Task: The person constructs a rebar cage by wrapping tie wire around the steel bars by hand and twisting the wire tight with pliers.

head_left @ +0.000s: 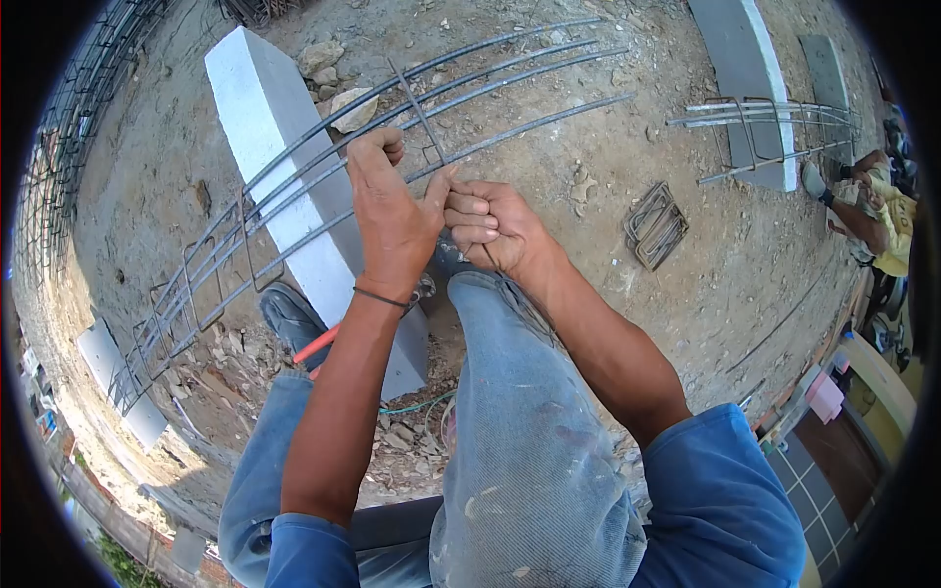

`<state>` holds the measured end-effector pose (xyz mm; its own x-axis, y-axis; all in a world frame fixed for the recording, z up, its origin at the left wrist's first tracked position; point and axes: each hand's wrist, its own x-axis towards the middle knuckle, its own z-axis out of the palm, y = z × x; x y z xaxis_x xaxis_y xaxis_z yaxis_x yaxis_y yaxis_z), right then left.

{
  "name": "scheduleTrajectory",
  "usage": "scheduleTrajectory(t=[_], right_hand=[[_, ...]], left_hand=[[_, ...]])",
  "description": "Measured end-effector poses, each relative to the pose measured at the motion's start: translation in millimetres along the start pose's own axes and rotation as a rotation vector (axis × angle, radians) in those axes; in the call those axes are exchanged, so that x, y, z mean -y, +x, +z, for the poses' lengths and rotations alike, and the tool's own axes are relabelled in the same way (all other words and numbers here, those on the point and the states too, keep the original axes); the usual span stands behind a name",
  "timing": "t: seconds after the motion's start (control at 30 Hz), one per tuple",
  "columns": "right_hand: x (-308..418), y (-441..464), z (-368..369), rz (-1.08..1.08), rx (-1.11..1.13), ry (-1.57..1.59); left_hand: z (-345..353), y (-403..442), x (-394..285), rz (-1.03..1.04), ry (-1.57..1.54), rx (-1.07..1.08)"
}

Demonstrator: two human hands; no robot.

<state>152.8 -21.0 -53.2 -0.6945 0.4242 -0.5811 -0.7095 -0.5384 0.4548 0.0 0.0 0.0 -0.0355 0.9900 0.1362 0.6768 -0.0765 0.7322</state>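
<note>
My left hand (390, 201) is raised over the steel bars, its fingers curled and its thumb pointing toward the other hand. Whatever is inside its fingers is too small to make out. Beside it, my right hand (495, 225) is closed in a fist, with thin dark wire (529, 312) hanging below it toward my knee. Long steel bars (529, 122) run behind my hands, with a rectangular stirrup (420, 108) around them just above my left hand. The bars rest across a pale concrete block (284, 147).
A bundle of bent stirrups (656, 225) lies on the dirt to the right. Another bar cage (765, 116) crosses a second block (750, 78), with a person (877, 211) beside it. Stones (319, 64) lie behind the near block. A red-handled tool (316, 345) is near my left foot.
</note>
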Motion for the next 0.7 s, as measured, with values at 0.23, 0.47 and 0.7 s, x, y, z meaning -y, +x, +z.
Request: scheduleTrajectory(t=[0.23,0.47,0.7], right_hand=[[-4,-47,16,-0.165,0.04,-0.531],[-11,-47,16,-0.248,0.025,-0.757],[-19,-49,16,-0.444,-0.164,-1.168]], left_hand=[[3,4,4,0.049,-0.019,0.095],[-4,8,3,-0.065,0.031,0.25],[-8,16,-1,-0.131,0.055,0.334]])
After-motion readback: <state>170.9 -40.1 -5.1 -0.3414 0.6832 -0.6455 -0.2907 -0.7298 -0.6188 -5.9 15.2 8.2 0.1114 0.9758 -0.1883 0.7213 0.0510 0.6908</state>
